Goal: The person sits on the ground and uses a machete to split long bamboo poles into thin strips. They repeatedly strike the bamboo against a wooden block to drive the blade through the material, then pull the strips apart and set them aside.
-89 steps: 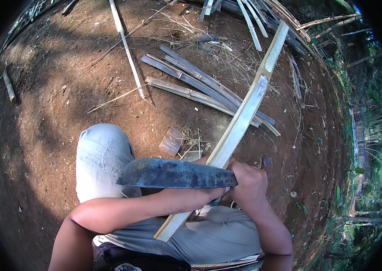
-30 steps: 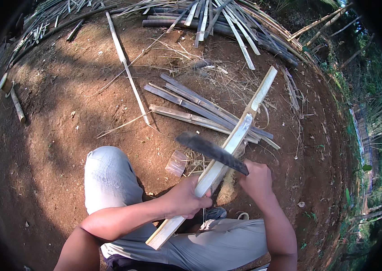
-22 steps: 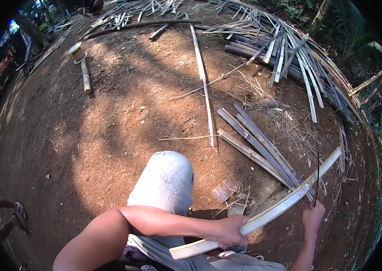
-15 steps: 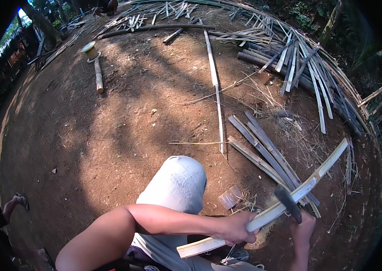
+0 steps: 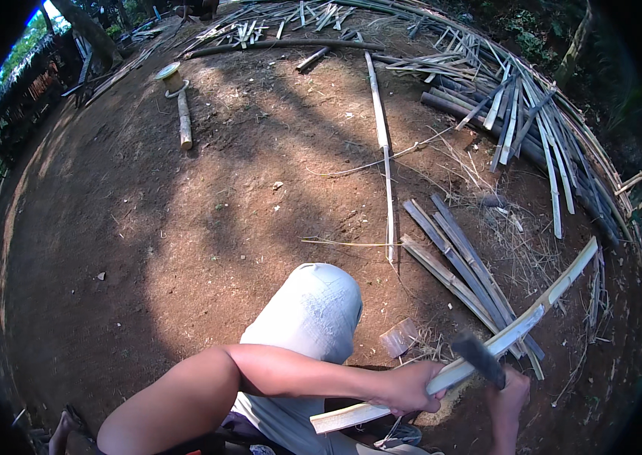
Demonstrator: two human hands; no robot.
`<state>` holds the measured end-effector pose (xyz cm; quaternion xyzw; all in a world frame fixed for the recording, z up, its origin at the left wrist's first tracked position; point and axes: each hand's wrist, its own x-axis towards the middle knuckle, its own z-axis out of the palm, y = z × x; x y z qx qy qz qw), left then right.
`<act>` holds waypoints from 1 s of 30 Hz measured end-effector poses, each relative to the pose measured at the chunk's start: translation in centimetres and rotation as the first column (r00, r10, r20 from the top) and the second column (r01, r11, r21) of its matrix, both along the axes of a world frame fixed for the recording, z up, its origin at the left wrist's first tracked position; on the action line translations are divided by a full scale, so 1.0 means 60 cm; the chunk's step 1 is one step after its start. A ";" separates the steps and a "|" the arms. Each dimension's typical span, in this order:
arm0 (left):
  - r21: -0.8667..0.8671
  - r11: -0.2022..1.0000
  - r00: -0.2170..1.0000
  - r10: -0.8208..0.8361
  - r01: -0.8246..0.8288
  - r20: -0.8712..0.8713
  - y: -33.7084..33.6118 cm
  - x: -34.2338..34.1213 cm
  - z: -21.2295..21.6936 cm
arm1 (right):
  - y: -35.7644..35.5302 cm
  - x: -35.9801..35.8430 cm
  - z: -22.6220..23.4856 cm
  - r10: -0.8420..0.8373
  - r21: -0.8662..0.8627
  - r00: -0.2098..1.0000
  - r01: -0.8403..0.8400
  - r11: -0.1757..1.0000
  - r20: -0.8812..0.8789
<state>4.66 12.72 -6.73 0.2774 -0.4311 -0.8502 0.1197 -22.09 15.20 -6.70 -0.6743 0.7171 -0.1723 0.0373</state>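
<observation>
My left hand [image 5: 410,385] is closed round a split bamboo strip [image 5: 527,321], pale inner face up, which slants from beside my legs up to the right. My right hand [image 5: 508,393] grips a knife with a broad dark blade [image 5: 477,359]; its handle is hidden in the fist. The blade lies across the strip, a little beyond my left hand. Whether its edge bites into the bamboo, I cannot tell. My knee in pale trousers [image 5: 307,311] is left of the strip.
Several bamboo slats [image 5: 461,262] lie just beyond the strip. A clear plastic container [image 5: 399,337] sits near my knee. One long pole [image 5: 379,114] runs away from me. A large bamboo pile [image 5: 522,125] fills the far right; a spool [image 5: 171,76] stands far left.
My view has shifted, so the ground and its objects appear farther right. The blade still crosses the strip, tilted a little differently. Both hands keep their grip.
</observation>
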 end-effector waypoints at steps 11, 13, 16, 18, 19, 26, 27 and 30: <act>0.007 0.999 0.999 -0.043 0.043 -0.002 -0.013 -0.007 -0.010 | -0.014 0.013 0.024 0.135 0.001 0.989 -0.135 0.991 -0.056; 0.133 0.990 0.998 -0.060 0.055 0.037 -0.009 0.004 -0.003 | -0.046 -0.055 0.022 -0.186 0.143 0.983 0.185 0.972 -0.006; 0.171 0.975 0.989 -0.148 0.142 0.026 -0.001 0.006 -0.005 | -0.040 -0.133 0.009 -0.403 0.030 0.915 0.402 0.915 0.032; 0.099 0.989 0.988 -0.121 0.111 0.097 0.000 -0.003 -0.013 | -0.013 -0.100 0.014 -0.278 0.111 0.960 0.279 0.954 -0.025; 0.108 0.987 0.987 -0.127 0.117 0.094 0.003 -0.007 -0.014 | -0.005 -0.075 0.021 -0.161 0.131 0.987 0.159 0.979 0.005; 0.104 0.985 0.983 -0.150 0.139 0.104 0.006 -0.003 0.001 | -0.003 -0.161 0.016 -0.299 0.217 0.948 0.316 0.924 -0.107; 0.125 0.984 0.985 -0.138 0.125 0.101 0.007 -0.004 -0.002 | -0.001 -0.154 0.007 -0.287 0.145 0.943 0.312 0.939 -0.171; 0.168 0.980 0.989 -0.123 0.108 0.081 0.001 0.003 0.000 | -0.006 -0.094 0.032 -0.312 0.026 0.935 0.320 0.947 -0.169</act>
